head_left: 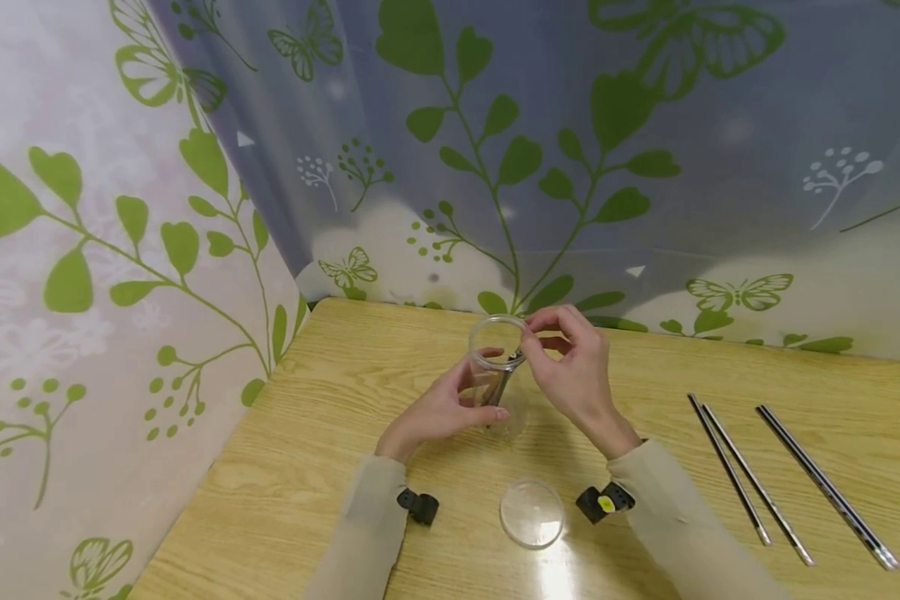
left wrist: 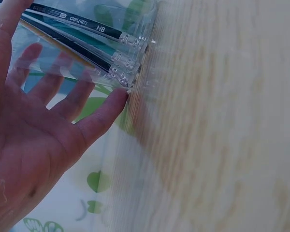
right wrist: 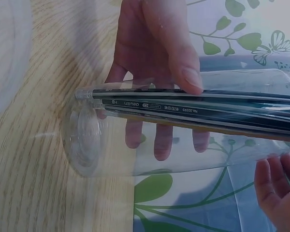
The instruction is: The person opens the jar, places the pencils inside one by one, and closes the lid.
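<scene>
My left hand holds a clear plastic jar, thumb on one side and fingers round the other. Inside the jar a bundle of dark striped pencils leans to one side, their eraser ends at the jar's base in the right wrist view. "HB" shows on one pencil in the left wrist view. The right hand pinches at the jar's open rim with curled fingers, close to the pencil tips. Below the jar, a round clear lid lies flat on the table.
Several more pencils lie slanted on the wood-grain table at the right. A curtain printed with leaves and butterflies hangs along the table's far edge, and another patterned sheet borders the left side.
</scene>
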Demonstrator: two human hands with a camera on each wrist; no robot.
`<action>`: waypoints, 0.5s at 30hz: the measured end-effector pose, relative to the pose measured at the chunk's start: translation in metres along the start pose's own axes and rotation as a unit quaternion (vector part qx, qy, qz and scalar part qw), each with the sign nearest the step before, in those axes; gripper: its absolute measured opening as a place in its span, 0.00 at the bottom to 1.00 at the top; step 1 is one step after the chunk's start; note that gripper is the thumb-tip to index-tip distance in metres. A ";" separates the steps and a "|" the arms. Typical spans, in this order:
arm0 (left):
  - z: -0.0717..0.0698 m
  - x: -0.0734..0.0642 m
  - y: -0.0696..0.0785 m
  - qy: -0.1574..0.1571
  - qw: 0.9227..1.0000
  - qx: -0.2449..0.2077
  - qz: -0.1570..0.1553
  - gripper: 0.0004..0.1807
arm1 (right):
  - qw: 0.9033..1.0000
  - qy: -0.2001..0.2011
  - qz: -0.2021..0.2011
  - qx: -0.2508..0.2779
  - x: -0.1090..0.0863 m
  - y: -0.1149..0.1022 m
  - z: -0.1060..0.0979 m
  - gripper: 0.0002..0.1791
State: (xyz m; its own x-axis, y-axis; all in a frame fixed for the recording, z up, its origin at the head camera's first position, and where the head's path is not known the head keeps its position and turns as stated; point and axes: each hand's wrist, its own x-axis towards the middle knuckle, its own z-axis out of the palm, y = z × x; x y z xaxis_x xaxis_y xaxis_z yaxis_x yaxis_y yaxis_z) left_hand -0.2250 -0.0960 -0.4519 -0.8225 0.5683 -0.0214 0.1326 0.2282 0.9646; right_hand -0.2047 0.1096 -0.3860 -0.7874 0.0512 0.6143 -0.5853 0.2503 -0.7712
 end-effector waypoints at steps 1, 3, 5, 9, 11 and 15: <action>0.000 0.000 0.000 0.001 1.000 0.001 0.000 0.43 | 1.000 -0.003 0.002 -0.002 0.000 0.000 0.000 0.03; 0.000 0.000 0.000 0.002 1.000 0.003 0.001 0.43 | 1.000 -0.012 0.009 -0.004 0.000 -0.002 -0.001 0.04; 0.000 0.000 0.000 0.004 1.000 0.003 0.002 0.42 | 1.000 -0.023 0.019 -0.004 0.001 -0.003 -0.003 0.06; 0.000 -0.001 0.001 0.008 1.000 0.003 0.003 0.42 | 0.998 -0.039 0.039 -0.006 0.001 -0.003 -0.005 0.06; 0.001 -0.001 0.002 0.010 1.000 0.005 0.001 0.42 | 0.998 -0.043 0.047 -0.004 0.000 -0.003 -0.006 0.06; 0.001 -0.003 0.004 0.018 1.000 0.015 -0.007 0.44 | 0.997 -0.048 0.053 0.012 -0.001 -0.002 -0.009 0.06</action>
State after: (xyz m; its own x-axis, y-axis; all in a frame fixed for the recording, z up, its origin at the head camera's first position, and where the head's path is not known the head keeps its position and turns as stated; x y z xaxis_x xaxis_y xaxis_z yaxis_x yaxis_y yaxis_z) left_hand -0.2219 -0.0959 -0.4486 -0.8437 0.5363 -0.0242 0.1373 0.2591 0.9560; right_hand -0.2005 0.1173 -0.3834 -0.8598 -0.0164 0.5104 -0.5006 0.2241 -0.8361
